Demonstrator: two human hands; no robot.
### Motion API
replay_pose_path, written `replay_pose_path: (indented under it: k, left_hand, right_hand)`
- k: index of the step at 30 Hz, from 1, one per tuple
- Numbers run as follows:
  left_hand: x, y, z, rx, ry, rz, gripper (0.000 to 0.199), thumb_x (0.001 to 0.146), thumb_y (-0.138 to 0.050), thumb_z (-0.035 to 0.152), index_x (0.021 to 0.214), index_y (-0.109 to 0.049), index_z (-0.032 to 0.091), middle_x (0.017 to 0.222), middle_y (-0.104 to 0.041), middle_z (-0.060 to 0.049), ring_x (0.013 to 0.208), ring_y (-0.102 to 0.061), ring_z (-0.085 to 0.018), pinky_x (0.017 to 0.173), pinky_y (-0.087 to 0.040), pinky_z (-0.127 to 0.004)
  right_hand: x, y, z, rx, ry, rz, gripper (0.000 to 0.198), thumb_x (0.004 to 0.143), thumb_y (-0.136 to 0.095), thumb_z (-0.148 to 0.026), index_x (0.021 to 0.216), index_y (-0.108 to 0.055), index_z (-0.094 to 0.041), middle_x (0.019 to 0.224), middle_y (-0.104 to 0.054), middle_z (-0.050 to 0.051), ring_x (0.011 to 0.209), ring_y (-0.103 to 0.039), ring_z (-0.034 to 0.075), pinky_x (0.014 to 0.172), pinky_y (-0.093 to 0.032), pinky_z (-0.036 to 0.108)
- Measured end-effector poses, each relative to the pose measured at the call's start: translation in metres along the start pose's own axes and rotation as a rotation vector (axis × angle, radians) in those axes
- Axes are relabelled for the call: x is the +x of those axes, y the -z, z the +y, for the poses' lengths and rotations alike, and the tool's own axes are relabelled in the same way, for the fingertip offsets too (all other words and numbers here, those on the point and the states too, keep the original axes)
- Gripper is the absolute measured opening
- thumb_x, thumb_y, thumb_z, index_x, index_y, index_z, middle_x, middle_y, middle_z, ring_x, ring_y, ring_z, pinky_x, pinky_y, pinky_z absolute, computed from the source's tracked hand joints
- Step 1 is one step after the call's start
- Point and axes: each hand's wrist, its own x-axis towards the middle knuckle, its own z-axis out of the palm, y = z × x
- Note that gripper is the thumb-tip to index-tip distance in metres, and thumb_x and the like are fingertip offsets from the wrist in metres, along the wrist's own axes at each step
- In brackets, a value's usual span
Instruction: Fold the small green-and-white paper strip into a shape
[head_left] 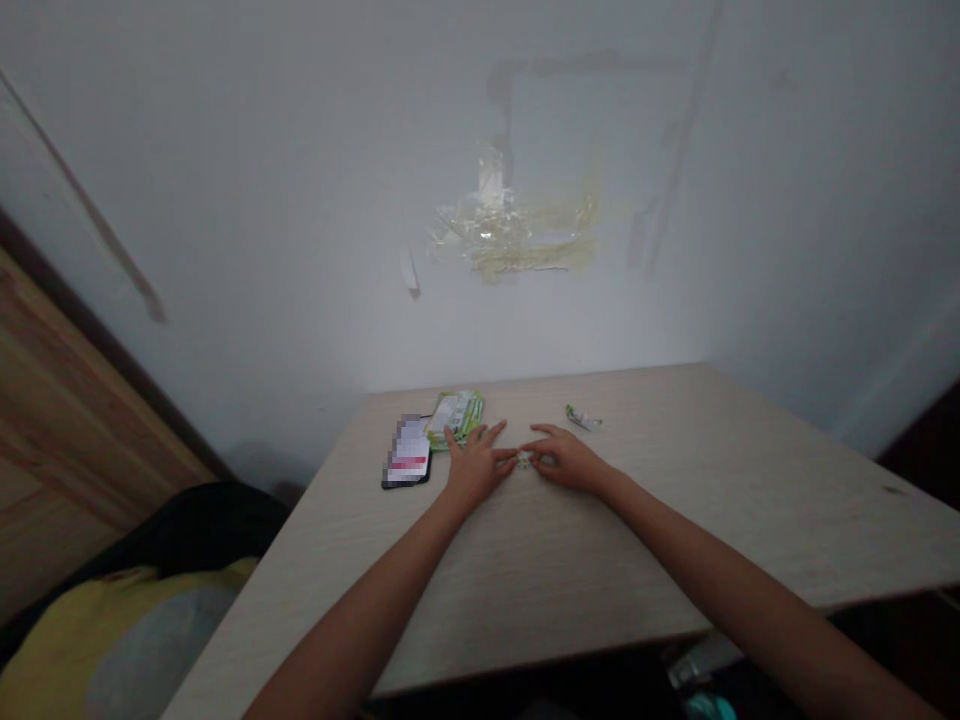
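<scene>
A small white-and-green piece [523, 461] lies low over the tabletop between my two hands; its kind is too small to tell. My left hand [478, 465] holds its left edge with the fingertips, while the other fingers spread toward the wall. From the other side, my right hand [566, 460] pinches the same piece between thumb and fingers. Just beyond my left hand is a green-and-white packet [456, 412]. It lies partly against a phone [409, 450] with a lit screen. A crumpled clear-and-green wrapper [583, 419] lies beyond my right hand.
The pale wooden table [570, 570] meets a grey-white wall [300, 200] at its back edge. Old tape [517, 235] sticks to the wall. On the left, below the table, is a yellow-and-grey cloth item [127, 640]. Several things sit in shadow under the front edge.
</scene>
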Motion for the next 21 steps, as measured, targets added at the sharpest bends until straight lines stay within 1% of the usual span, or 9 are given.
replay_pose_path:
  k: [2, 4, 7, 9, 12, 15, 18, 21]
  left_hand:
    - [0.0003, 0.0001, 0.0009, -0.013, 0.019, 0.004, 0.023, 0.088, -0.056, 0.049, 0.107, -0.069, 0.05, 0.146, -0.05, 0.004, 0.133, -0.043, -0.033, 0.105, 0.005, -0.081]
    - [0.0006, 0.0006, 0.001, -0.033, 0.029, 0.007, 0.022, 0.088, -0.056, 0.049, 0.105, -0.071, 0.047, 0.144, -0.053, 0.003, 0.132, -0.045, -0.032, 0.106, 0.004, -0.08]
    - [0.0009, 0.0014, -0.001, -0.077, 0.021, 0.02, 0.019, 0.087, -0.06, 0.045, 0.101, -0.073, 0.043, 0.14, -0.056, 0.002, 0.131, -0.046, -0.03, 0.107, 0.005, -0.078]
    - [0.0009, 0.0015, -0.003, -0.106, 0.012, 0.03, 0.016, 0.087, -0.061, 0.042, 0.097, -0.074, 0.041, 0.138, -0.057, 0.002, 0.131, -0.047, -0.028, 0.108, 0.007, -0.077]
    - [0.0011, 0.0007, -0.0051, -0.131, 0.008, 0.044, 0.014, 0.086, -0.062, 0.039, 0.091, -0.075, 0.038, 0.136, -0.059, 0.001, 0.13, -0.047, -0.027, 0.108, 0.01, -0.076]
    - [0.0012, 0.0004, -0.0051, -0.134, 0.01, 0.055, 0.013, 0.086, -0.063, 0.038, 0.085, -0.075, 0.035, 0.132, -0.061, 0.001, 0.128, -0.049, -0.026, 0.109, 0.011, -0.075]
    - [0.0007, 0.0022, -0.0034, -0.12, -0.007, 0.044, 0.013, 0.086, -0.063, 0.038, 0.082, -0.075, 0.034, 0.134, -0.061, 0.002, 0.129, -0.048, -0.026, 0.109, 0.011, -0.075]
    - [0.0, 0.0057, -0.0011, -0.093, -0.036, 0.018, 0.016, 0.087, -0.062, 0.04, 0.081, -0.076, 0.034, 0.14, -0.057, 0.004, 0.129, -0.047, -0.027, 0.108, 0.011, -0.075]
  right_hand:
    - [-0.0004, -0.0032, 0.0026, 0.017, -0.009, 0.014, 0.03, 0.085, -0.061, -0.021, 0.112, -0.072, -0.026, 0.122, -0.067, 0.01, 0.131, -0.049, 0.027, 0.104, -0.044, 0.045]
    - [-0.0007, -0.0065, 0.0052, 0.037, -0.005, 0.04, 0.022, 0.086, -0.061, -0.023, 0.104, -0.074, -0.027, 0.115, -0.071, 0.007, 0.13, -0.05, 0.026, 0.104, -0.044, 0.045]
    - [-0.0006, -0.0092, 0.0068, 0.039, 0.017, 0.096, 0.015, 0.086, -0.063, -0.022, 0.094, -0.074, -0.026, 0.112, -0.072, 0.005, 0.126, -0.052, 0.026, 0.104, -0.044, 0.046]
    - [0.0, -0.0087, 0.0061, 0.029, 0.05, 0.122, 0.013, 0.085, -0.064, -0.02, 0.092, -0.074, -0.025, 0.109, -0.073, 0.005, 0.122, -0.054, 0.026, 0.102, -0.044, 0.046]
    - [0.0014, -0.0057, 0.0038, 0.016, 0.119, 0.121, 0.011, 0.084, -0.065, -0.019, 0.089, -0.073, -0.023, 0.101, -0.073, 0.005, 0.111, -0.059, 0.023, 0.099, -0.044, 0.043]
    - [0.0025, -0.0032, 0.0015, 0.015, 0.136, 0.118, 0.009, 0.085, -0.065, -0.021, 0.085, -0.073, -0.022, 0.096, -0.073, 0.006, 0.102, -0.062, 0.021, 0.096, -0.045, 0.039]
    - [0.0033, -0.0024, 0.0003, 0.014, 0.14, 0.107, 0.01, 0.086, -0.063, -0.02, 0.084, -0.073, -0.021, 0.093, -0.073, 0.005, 0.1, -0.063, 0.021, 0.095, -0.045, 0.038]
    - [0.0038, -0.0019, 0.0003, -0.003, 0.159, 0.087, 0.012, 0.087, -0.061, -0.019, 0.087, -0.073, -0.021, 0.091, -0.073, 0.006, 0.103, -0.063, 0.022, 0.098, -0.044, 0.039]
